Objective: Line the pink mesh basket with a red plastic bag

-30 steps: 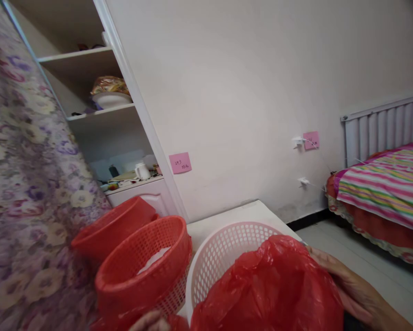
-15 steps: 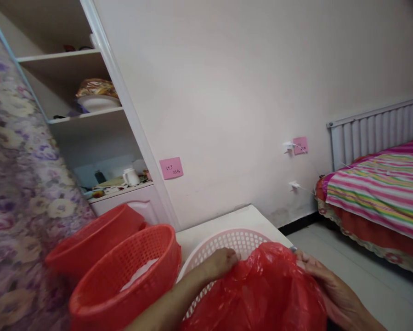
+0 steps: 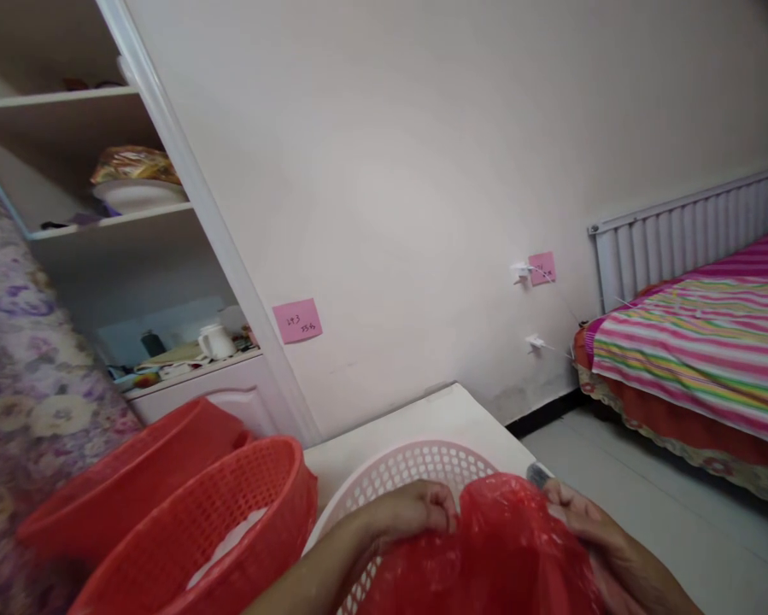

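A crumpled red plastic bag fills the pale pink perforated basket at the bottom of the view. My left hand grips the bag's upper left edge over the basket's rim. My right hand holds the bag's right edge. The basket rests on a white tabletop.
Left of the pink basket sits a red perforated basket with something white inside, and a red basin behind it. A floral cloth hangs at the left. White shelves hold dishes. A bed with a striped cover stands at the right.
My left hand came up from the bottom edge and took hold of the bag's left edge. The bag sank lower into the pink basket. The view swung right.
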A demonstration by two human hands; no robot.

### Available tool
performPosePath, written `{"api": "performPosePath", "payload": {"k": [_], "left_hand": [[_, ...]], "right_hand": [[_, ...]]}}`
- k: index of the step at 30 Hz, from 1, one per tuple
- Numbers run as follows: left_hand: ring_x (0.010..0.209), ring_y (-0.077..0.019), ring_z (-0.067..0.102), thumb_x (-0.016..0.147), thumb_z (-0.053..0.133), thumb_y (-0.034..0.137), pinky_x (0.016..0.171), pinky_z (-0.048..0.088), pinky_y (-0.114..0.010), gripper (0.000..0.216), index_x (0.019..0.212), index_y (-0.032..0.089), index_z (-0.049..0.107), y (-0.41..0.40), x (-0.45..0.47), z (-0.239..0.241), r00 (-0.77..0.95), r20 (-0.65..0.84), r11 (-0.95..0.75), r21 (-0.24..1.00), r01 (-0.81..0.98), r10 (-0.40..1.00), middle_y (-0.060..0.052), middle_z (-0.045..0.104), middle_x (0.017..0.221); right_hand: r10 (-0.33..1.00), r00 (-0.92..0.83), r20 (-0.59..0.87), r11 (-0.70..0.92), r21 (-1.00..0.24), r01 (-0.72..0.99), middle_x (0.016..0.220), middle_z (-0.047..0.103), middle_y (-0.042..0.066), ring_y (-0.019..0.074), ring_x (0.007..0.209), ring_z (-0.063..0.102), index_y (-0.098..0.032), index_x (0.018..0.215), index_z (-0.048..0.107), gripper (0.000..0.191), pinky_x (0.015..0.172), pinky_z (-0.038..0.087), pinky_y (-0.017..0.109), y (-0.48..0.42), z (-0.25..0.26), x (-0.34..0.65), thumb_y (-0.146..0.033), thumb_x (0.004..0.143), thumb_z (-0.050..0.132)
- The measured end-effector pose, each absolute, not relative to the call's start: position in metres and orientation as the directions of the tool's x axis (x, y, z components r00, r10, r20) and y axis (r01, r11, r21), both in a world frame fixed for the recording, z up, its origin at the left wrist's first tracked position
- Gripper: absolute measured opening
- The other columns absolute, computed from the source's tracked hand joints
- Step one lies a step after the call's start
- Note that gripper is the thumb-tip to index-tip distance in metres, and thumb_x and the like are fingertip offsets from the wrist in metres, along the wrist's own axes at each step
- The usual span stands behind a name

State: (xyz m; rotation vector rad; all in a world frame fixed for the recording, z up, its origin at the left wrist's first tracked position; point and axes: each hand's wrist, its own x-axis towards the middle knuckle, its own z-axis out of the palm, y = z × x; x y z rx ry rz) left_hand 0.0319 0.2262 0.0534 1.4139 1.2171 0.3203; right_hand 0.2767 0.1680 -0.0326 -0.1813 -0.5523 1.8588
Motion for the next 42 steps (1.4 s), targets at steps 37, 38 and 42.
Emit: {"api": "performPosePath", "payload": {"k": [37, 38, 42], "left_hand": [[0.058, -0.0167, 0.059, 0.045, 0.052, 0.011, 0.052, 0.044, -0.026, 0.03, 0.073, 0.017, 0.059, 0.223, 0.0, 0.064, 0.33, -0.297, 0.142, 0.896, 0.42, 0.896, 0.001, 0.065, 0.065], [0.059, -0.0166, 0.059, 0.045, 0.051, 0.011, 0.052, 0.043, -0.026, 0.031, 0.075, 0.017, 0.059, 0.223, 0.0, 0.063, 0.335, -0.294, 0.14, 0.899, 0.414, 0.895, 0.001, 0.064, 0.065], [0.064, -0.0162, 0.061, 0.052, 0.055, 0.009, 0.056, 0.043, -0.026, 0.032, 0.082, 0.018, 0.058, 0.218, -0.001, 0.07, 0.386, -0.296, 0.156, 0.922, 0.353, 0.874, 0.001, 0.066, 0.073]], "right_hand": [[0.882, -0.451, 0.14, -0.309, -0.552, -0.775, 0.08, 0.069, 0.002, 0.0156, 0.072, 0.066, -0.019, 0.092, 0.067, 0.014, 0.075, 0.052, 0.029, 0.179, -0.014, 0.282, -0.013, 0.08, 0.07], [0.879, -0.454, 0.147, -0.311, -0.546, -0.778, 0.081, 0.069, 0.002, 0.0153, 0.072, 0.066, -0.018, 0.093, 0.067, 0.013, 0.076, 0.053, 0.029, 0.18, -0.014, 0.283, -0.012, 0.081, 0.069], [0.871, -0.468, 0.151, -0.328, -0.53, -0.782, 0.084, 0.071, 0.003, 0.015, 0.077, 0.069, -0.018, 0.093, 0.069, 0.015, 0.079, 0.055, 0.028, 0.185, -0.013, 0.287, -0.008, 0.082, 0.067]]}}
